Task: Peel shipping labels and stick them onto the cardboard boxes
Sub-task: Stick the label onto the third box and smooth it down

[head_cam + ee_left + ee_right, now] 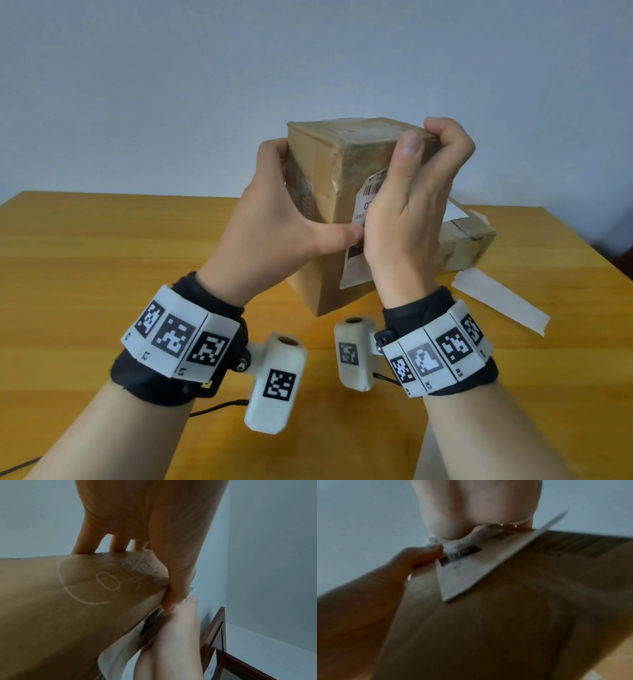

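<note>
I hold a brown cardboard box tilted, above the wooden table. My left hand grips its left side, thumb laid across the front face. A white shipping label with a barcode lies on that face, its lower corner lifted off the cardboard. My right hand covers the label with its palm, fingers curled over the box's top right edge. In the left wrist view the thumb meets the right hand at the box edge. The right wrist view shows the label on the box.
A second cardboard box with a label on top lies on the table behind the right hand. A white strip of backing paper lies to its front right. A dark cable runs below the left wrist.
</note>
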